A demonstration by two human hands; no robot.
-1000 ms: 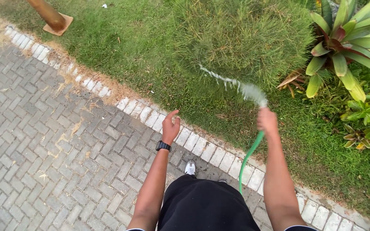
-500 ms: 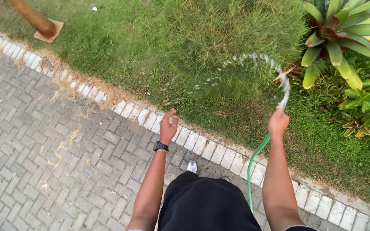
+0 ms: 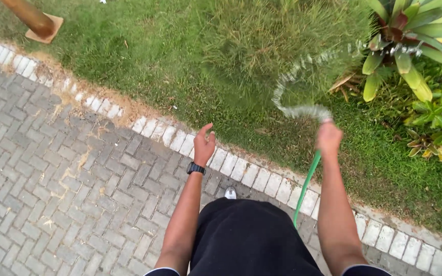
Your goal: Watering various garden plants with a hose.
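Standing on grey interlocking brick paving (image 3: 52,194), looking down past black shorts (image 3: 246,240) and the toe of a white shoe (image 3: 229,192) poking out just above them. Gripping a thin green rubber garden hose (image 3: 305,186) in the right hand (image 3: 328,137), fingers closed round its end, arm reaching out over the lawn; hose running down from the fist, crossing the pale stone kerb edging (image 3: 262,179) and dropping out of sight beside the shorts. Spraying a curling stream of water (image 3: 295,87) from the fist, looping left and then arcing up and right toward the large broad-leaved green and red plant (image 3: 410,41) at the top right corner. Hanging free, the left hand (image 3: 204,145), empty, fingers loosely spread and half curled, hovering above the kerb, a black wristwatch (image 3: 196,168) strapped on the wrist. Spreading beyond the kerb, short green lawn (image 3: 154,56) with a denser tuft of long grass (image 3: 262,36) in the middle, the water passing over its right side. Sitting well apart at the top left, a tilted brown pole (image 3: 26,15) on a flat tan base plate (image 3: 47,29). Growing near the right edge, below the big plant, small leafy shrubs (image 3: 438,120) with green and yellowish leaves.
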